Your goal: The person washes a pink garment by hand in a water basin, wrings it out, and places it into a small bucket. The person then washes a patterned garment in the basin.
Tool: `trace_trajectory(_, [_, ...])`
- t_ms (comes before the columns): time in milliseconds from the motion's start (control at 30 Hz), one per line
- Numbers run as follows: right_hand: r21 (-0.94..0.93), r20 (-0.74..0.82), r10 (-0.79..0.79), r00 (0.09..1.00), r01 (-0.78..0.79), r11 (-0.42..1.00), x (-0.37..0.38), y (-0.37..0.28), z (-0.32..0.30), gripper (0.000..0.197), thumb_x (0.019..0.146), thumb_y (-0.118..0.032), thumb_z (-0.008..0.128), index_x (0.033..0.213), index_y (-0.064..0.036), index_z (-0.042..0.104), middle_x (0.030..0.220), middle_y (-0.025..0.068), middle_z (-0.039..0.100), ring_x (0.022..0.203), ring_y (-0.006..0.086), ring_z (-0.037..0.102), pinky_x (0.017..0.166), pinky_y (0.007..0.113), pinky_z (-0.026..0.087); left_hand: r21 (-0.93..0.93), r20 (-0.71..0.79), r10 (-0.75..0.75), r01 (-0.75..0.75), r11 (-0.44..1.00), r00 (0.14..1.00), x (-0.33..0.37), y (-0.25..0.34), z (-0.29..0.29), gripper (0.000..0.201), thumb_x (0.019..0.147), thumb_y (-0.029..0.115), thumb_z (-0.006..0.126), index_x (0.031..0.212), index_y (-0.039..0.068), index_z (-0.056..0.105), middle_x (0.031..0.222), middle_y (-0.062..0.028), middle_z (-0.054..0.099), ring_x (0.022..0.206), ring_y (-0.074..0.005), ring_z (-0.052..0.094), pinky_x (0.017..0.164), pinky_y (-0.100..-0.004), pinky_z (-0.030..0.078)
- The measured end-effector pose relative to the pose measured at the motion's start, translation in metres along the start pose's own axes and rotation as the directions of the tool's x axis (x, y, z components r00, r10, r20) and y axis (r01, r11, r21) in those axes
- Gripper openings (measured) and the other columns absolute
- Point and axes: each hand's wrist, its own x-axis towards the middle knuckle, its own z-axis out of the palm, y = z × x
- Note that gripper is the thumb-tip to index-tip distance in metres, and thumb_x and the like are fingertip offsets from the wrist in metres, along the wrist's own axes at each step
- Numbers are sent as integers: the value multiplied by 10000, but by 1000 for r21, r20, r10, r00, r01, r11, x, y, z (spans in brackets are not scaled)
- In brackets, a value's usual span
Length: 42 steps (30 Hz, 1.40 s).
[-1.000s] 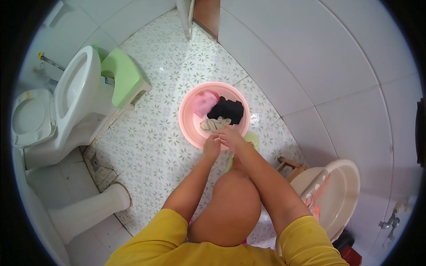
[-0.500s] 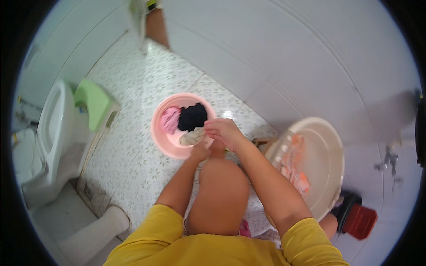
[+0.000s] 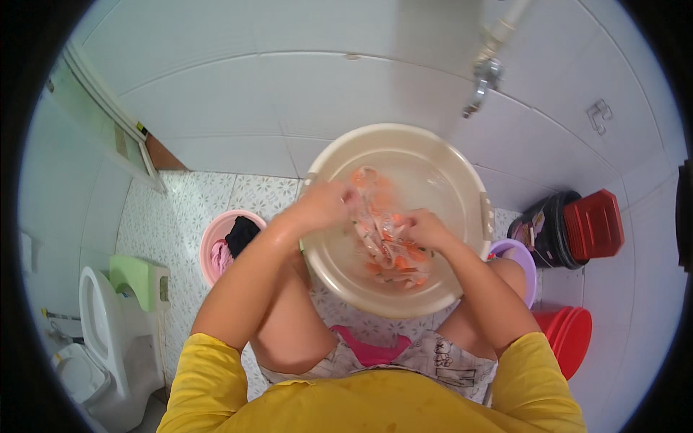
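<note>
Half a second ago both my hands were over the pink basin [image 3: 207, 249], at the pale cloth there; now they are inside the big beige basin [image 3: 386, 131]. My left hand [image 3: 325, 205] has its fingers curled on the upper left side of the orange-and-white cloth [image 3: 386, 242], though they are blurred. My right hand [image 3: 424, 229] pinches the same cloth from the other side, thumb and fingers closed on it. Before, this cloth lay along the basin's left wall; now it stretches between my hands and down toward the near edge, wet, in cloudy water [image 3: 440, 191] that fills the basin's bottom. My view has swung right, so the pink basin now sits on the floor off to my left. The black cloth [image 3: 244, 234] and the pink cloth [image 3: 221, 257] are still in it, my forearm just beside them.

As for writing, my shorts [image 3: 451, 361] carry dark printed figures and small marks I can't make out. The black bin [image 3: 550, 234] at my right bears a pale printed patch, too small to read.
</note>
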Motion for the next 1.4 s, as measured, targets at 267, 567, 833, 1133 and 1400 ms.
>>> trace_trajectory(267, [-312, 173, -37, 984, 91, 946, -1, -5, 48, 661, 691, -279, 720, 1219, -34, 407, 1127, 306, 503, 1061, 420, 518, 861, 445, 455, 463, 449, -243, 9, 887, 860, 49, -46, 130, 497, 714, 221, 673, 1182, 126, 535, 1112, -147, 585, 1028, -312, 566, 862, -397, 445])
trace_trajectory(567, [-163, 146, 41, 988, -16, 986, 50, 39, 38, 538, 729, -181, 681, 1198, -50, 452, 1153, 206, 543, 1082, 346, 534, 859, 412, 455, 244, -25, -1, 7, 970, 1000, 77, -65, 131, 567, 676, 187, 722, 1194, 151, 497, 1240, -138, 488, 1192, -330, 436, 953, -492, 353])
trace_trajectory(833, [-51, 487, -41, 872, 75, 996, 54, 24, 0, 426, 721, -94, 643, 1139, -66, 562, 1048, 172, 611, 952, 256, 595, 767, 360, 460, 640, 105, -147, 46, 767, 983, 84, -78, 133, 796, 661, 245, 751, 1344, 202, 343, 1208, -187, 529, 1264, -344, 365, 1051, -587, 142])
trace_trajectory(1133, [-51, -204, 181, 962, -195, 980, 62, 87, -2, 298, 759, -271, 614, 984, -75, 605, 1035, 201, 611, 965, 374, 576, 835, 423, 459, 158, -114, -276, 292, 943, 954, 106, -28, 87, 517, 756, 232, 670, 1193, 79, 440, 1157, -220, 536, 1138, -352, 465, 933, -435, 369])
trace_trajectory(1400, [-193, -559, 46, 828, -184, 964, 42, 47, 2, 623, 829, -322, 547, 1388, -194, 301, 1392, 222, 313, 1243, 381, 379, 953, 529, 358, 280, -503, -227, 406, 870, 834, 93, -44, 147, 727, 713, 270, 722, 1282, 11, 351, 1341, -217, 378, 1240, -385, 348, 994, -502, 306])
